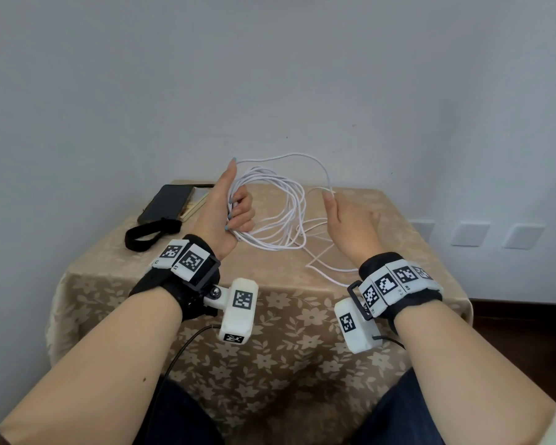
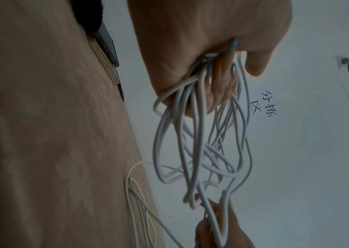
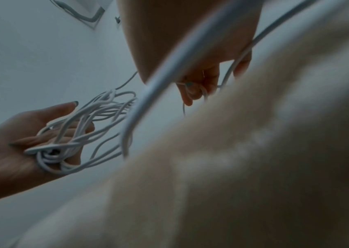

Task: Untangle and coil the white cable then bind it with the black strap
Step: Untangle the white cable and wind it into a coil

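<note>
My left hand [image 1: 235, 213] is raised over the table, fingers curled round several loops of the white cable [image 1: 283, 207], thumb pointing up. The loops hang from that hand [image 2: 211, 70] and sag toward the cloth. A loose arc of cable rises from the bundle and drops to my right hand [image 1: 334, 203], whose fingers [image 3: 192, 90] curl round the strand. More slack cable [image 1: 325, 268] lies on the table below my right wrist. The black strap [image 1: 148, 234] lies in a loop at the table's left, apart from both hands.
A small table with a beige flowered cloth [image 1: 270, 332] stands against a pale wall. A dark phone [image 1: 167, 202] rests on a notebook [image 1: 193, 203] at the back left corner, just behind the strap. Wall sockets [image 1: 469, 234] sit low on the right.
</note>
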